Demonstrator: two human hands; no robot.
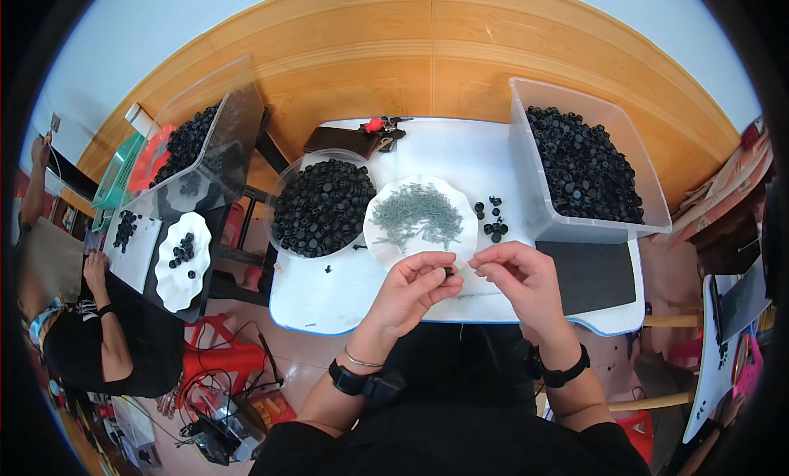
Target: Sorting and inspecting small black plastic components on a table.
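Observation:
Over the near edge of the white table (320,299), my left hand (411,287) pinches a small black plastic cap (449,271), mostly covered by the fingers. Close beside it, my right hand (526,283) has thumb and forefinger pressed together; whatever lies between them is too small to make out. Just beyond both hands stands a white scalloped plate (380,248) bearing a heap of thin grey-green metal pins (419,211). Several loose black caps (496,229) lie right of the plate. To its left, a round clear tub (277,187) is filled with black plastic parts.
A large clear bin (592,232) of black parts stands at right, by a dark mat (588,275). Another bin (234,139) is far left. A brown wallet (339,141) and keys (393,137) lie at the back. At left sits a co-worker (123,344) near a red stool (218,361).

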